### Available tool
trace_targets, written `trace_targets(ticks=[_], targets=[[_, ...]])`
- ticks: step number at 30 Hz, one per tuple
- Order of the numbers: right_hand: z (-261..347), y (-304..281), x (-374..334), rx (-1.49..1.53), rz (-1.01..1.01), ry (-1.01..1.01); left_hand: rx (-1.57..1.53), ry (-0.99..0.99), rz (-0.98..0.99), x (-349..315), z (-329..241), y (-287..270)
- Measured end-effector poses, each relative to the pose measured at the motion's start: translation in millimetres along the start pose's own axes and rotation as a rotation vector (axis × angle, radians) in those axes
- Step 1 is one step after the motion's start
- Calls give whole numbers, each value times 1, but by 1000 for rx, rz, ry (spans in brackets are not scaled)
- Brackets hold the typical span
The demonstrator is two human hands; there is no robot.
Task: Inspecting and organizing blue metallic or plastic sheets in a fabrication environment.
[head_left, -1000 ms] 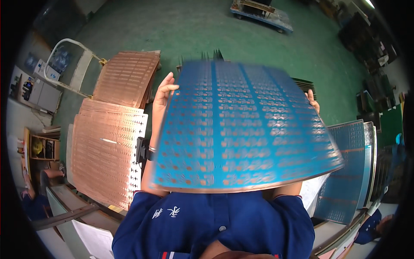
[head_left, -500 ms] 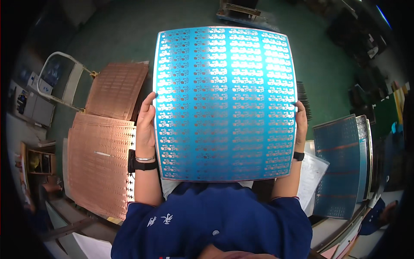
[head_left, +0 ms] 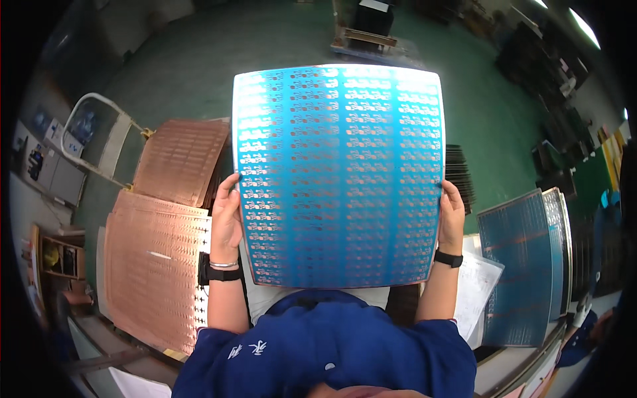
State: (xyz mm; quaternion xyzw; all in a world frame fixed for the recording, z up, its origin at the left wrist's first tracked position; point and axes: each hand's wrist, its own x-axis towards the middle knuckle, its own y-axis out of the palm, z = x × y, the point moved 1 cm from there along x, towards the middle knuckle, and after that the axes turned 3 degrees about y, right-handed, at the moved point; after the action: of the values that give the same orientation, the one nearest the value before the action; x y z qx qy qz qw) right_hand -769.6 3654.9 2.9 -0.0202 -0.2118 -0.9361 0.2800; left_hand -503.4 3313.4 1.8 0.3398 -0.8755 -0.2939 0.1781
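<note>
A large blue circuit board panel with rows of coppery patterns is held up before my chest, its upper part shining with glare. My left hand grips the panel's left edge, fingers curled behind it. On the opposite edge, my right hand has the same kind of hold. To my left lies a stack of copper-coloured panels, close to my left forearm. Blue panels lean in a row on my right, and papers in a clear sleeve rest between them and my right forearm.
A second pile of copper panels sits farther off at the left, beside a cart's white handle. Behind the held panel's right edge stands a dark ridged rack. Green floor stretches beyond, with a low trolley at the back.
The panel and both my hands have moved lower in the view. The panel's tilt differs, and the bright glare has shifted toward its upper edge and upper left. Both hands keep their hold.
</note>
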Motion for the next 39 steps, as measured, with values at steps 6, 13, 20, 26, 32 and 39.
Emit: trace_targets(ticks=[6, 13, 20, 26, 32, 39], targets=[[16, 49, -15, 150, 158, 42, 41, 106, -133, 3, 11, -2], [-31, -4, -40, -236, 61, 273, -7, 58, -224, 7, 34, -24], [-22, 1, -13, -420, -62, 91, 1085, -31, -275, -5, 132, -110], [-36, 73, 22, -548, -67, -80, 1833, 93, -271, -56, 143, -129], [-76, 119, 34, -676, 42, -113, 1823, 98, -317, -44, 134, -132], [-167, 140, 40, -777, 73, 7, 1873, 128, -319, -40, 136, -130]])
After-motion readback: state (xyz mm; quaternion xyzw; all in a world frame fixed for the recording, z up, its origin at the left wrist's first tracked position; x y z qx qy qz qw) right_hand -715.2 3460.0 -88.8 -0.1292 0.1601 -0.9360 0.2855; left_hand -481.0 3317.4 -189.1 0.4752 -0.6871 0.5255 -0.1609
